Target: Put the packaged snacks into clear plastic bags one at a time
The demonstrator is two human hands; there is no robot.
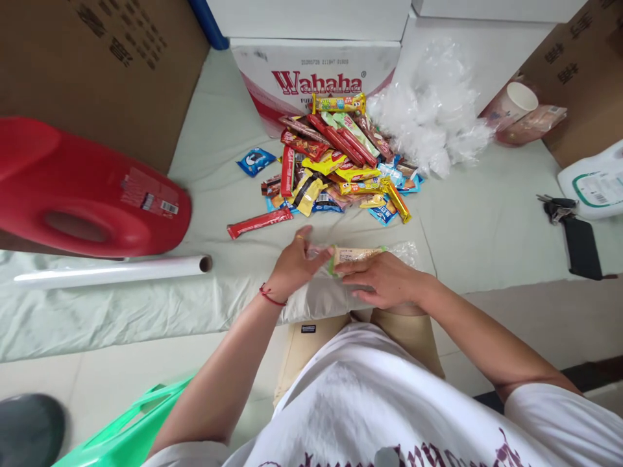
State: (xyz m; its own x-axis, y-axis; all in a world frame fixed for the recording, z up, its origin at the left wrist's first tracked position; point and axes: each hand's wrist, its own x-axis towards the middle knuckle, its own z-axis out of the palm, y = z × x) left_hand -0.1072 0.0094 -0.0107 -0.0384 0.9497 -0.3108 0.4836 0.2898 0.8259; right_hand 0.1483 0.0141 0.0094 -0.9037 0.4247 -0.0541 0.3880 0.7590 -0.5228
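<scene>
A pale snack packet (pixel 359 253) with green ends lies near the table's front edge. Clear plastic wrapping (pixel 406 253) shows around it and beyond its right end. At the packet's left end, my left hand (pixel 296 261) is closed on the clear plastic, its thumb against the packet's end. My right hand (pixel 382 280) lies palm down over the packet's lower edge, fingers stretched out and apart; its grip underneath is hidden. Just beyond my hands is a pile of wrapped snacks (pixel 335 149) in several colours. A red snack stick (pixel 259 222) and a blue packet (pixel 255 161) lie left of it.
A white Wahaha carton (pixel 316 65) and crumpled clear bags (pixel 433 110) stand behind the pile. At left are a red jug (pixel 97 162) and a white roll (pixel 117 272). At right sit a paper cup (pixel 516 104), a white bottle (pixel 596 181), keys (pixel 557 209) and a black phone (pixel 583 246).
</scene>
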